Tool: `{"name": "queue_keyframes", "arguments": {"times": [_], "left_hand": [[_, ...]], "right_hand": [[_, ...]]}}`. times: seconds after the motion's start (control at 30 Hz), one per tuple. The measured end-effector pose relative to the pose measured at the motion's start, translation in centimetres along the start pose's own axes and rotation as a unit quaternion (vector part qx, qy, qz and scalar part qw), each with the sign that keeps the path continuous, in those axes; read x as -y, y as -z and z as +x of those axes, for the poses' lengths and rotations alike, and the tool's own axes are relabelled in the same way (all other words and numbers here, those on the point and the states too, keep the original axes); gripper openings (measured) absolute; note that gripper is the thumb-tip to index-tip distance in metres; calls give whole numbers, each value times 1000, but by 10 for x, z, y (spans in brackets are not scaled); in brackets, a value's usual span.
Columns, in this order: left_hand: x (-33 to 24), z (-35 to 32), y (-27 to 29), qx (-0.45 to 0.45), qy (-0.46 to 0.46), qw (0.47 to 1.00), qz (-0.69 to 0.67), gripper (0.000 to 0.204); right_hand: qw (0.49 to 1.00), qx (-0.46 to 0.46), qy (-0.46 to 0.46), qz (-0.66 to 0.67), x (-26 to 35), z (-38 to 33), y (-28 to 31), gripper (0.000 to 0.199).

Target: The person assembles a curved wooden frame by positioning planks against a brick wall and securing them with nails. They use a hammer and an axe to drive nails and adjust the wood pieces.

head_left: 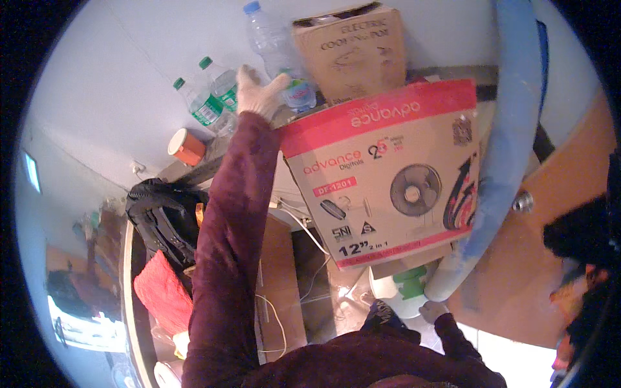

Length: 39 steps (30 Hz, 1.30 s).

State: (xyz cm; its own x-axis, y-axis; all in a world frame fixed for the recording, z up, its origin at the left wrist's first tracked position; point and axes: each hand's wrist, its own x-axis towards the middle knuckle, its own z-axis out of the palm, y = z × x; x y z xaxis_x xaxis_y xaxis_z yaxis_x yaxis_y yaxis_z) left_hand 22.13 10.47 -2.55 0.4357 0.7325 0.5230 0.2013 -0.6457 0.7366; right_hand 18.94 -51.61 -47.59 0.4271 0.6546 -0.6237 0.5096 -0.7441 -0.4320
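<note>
- Fingers (245,79) of the left hand (259,97) are spread apart from the thumb, with nothing visibly clamped between them; the sleeved arm stretches far out, probably because the ledge (206,169) lies beyond the large carton (388,174).
- Clear bottle (266,39) with a blue cap, the thing nearest that hand, is just beyond the thumb, near the wall (whether skin meets plastic, I cannot tell).
- Two green-capped bottles, one nearer (202,103) and one farther (223,81), sit on the hand's other side, likely pushed wallward to stay clear of the edge; an orange tub (187,147) is close by.
- Smaller carton (352,52) sits behind the large one, perhaps to save room.
- Large carton, red-banded and showing a fan, stands before the ledge; what supports it is hidden.
- Right hand (432,312) is low, near the bottom end of a long bluish tube (504,149); its fingers look curled, but I cannot tell whether they grip anything.
- Black backpack (162,216) lies beside a red cloth (162,291), left of the arm.
</note>
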Motion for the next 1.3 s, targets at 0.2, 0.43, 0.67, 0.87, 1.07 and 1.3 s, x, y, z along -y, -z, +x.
{"name": "queue_keyframes", "arguments": {"times": [0.2, 0.43, 0.67, 0.87, 1.07, 1.3], "left_hand": [[-22, -178, 56, 140, -111, 968, -176, 73], [89, -496, 38, 812, 81, 569, 99, 63], [188, -732, 68, 683, -18, 526, 506, 41], [118, -849, 32, 798, 62, 511, 314, 43], [-33, -915, -136, 813, 36, 506, 286, 48], [-298, -994, -388, 740, -12, 672, -40, 65]], "right_hand": [[996, -42, 40, 68, -84, -18, -114, 39], [909, -137, -188, 345, -159, -181, -270, 35], [946, 50, -259, 190, -203, -377, -340, 42], [872, -97, -386, 285, -289, -428, -361, 40], [783, -234, -424, 391, -415, -475, -321, 39], [787, -250, -332, 455, -575, -578, -225, 38]]}}
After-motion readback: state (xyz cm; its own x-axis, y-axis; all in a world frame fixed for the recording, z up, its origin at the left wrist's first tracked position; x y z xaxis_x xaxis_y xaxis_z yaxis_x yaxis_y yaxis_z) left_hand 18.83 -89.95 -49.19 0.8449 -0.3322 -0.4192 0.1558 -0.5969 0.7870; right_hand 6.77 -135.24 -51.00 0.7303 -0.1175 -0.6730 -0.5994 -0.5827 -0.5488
